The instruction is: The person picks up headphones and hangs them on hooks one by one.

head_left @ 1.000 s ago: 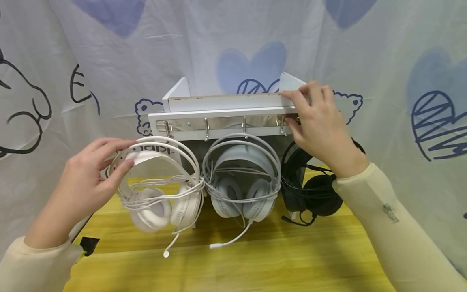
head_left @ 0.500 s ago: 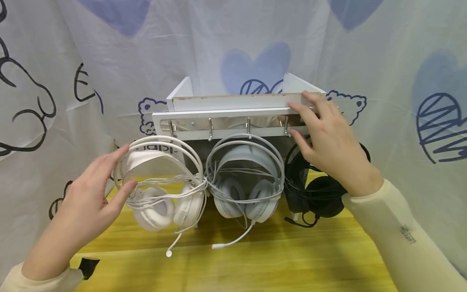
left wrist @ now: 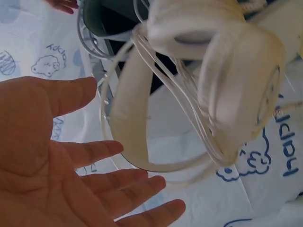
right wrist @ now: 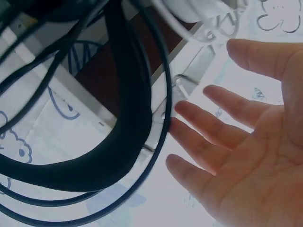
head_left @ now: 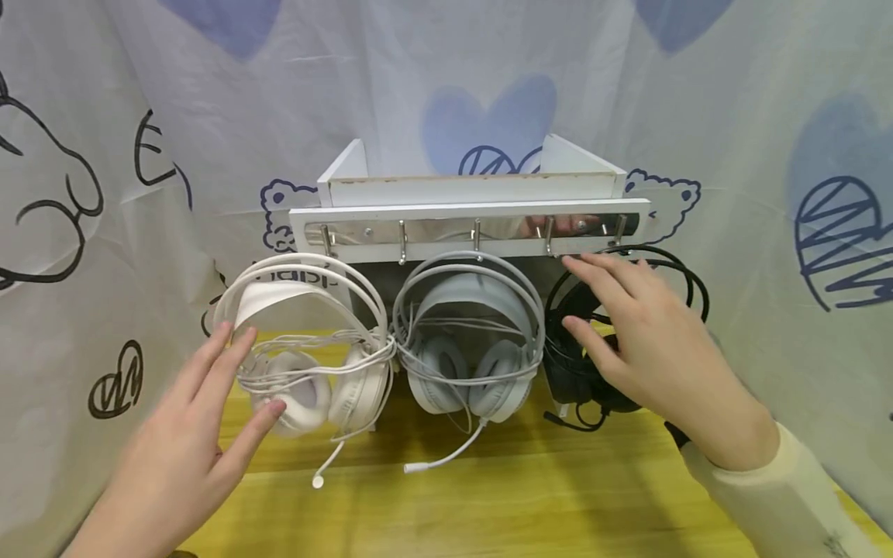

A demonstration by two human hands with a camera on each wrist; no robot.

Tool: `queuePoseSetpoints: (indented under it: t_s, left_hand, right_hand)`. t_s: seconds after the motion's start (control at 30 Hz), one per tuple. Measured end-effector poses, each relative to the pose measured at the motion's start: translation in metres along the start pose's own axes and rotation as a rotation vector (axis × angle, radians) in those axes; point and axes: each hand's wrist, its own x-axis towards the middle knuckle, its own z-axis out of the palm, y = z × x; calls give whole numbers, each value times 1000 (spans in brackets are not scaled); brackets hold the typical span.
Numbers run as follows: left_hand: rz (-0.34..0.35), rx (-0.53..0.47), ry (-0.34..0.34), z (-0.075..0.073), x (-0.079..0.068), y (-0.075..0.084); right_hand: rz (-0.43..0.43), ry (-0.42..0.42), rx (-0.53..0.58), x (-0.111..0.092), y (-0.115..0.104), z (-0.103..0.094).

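White headphones (head_left: pixel 359 387) hang at the left end of a white hook rack (head_left: pixel 439 252), their cable wound round the earcups. My left hand (head_left: pixel 188 434) is beside them with fingers spread, holding nothing; in the left wrist view its palm faces the white headband (left wrist: pixel 130 113). Pale grey headphones (head_left: pixel 463 291) hang in the middle. At the right end hang black headphones (head_left: pixel 568 372), partly hidden behind my right hand (head_left: pixel 649 341). That hand is also spread and grips nothing. In the right wrist view its fingertips lie close to the black headband (right wrist: pixel 135 94); whether they touch is unclear.
Metal hooks (head_left: pixel 402 242) line the rack's front, below an open-topped white shelf (head_left: pixel 474 190). The rack stands on a yellow wood-grain table (head_left: pixel 446 504). A patterned cloth (head_left: pixel 446 46) hangs behind and at both sides.
My right hand has let go of the rack's right end and come down in front of the black headphones. My left hand has drawn down and away from the white headband.
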Motion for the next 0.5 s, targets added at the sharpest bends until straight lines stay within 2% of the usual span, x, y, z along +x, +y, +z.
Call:
queuePoseSetpoints:
  t_s: [0.17, 0.27, 0.5]
  left_hand:
    - [-16, 27, -58, 6, -13, 14]
    - [7, 60, -85, 12, -21, 19]
    - [9, 125, -149, 26, -36, 28]
  right_hand:
    - [-5, -14, 29, -20, -8, 0]
    - [14, -41, 41, -31, -13, 1]
    - [78, -174, 21, -55, -26, 3]
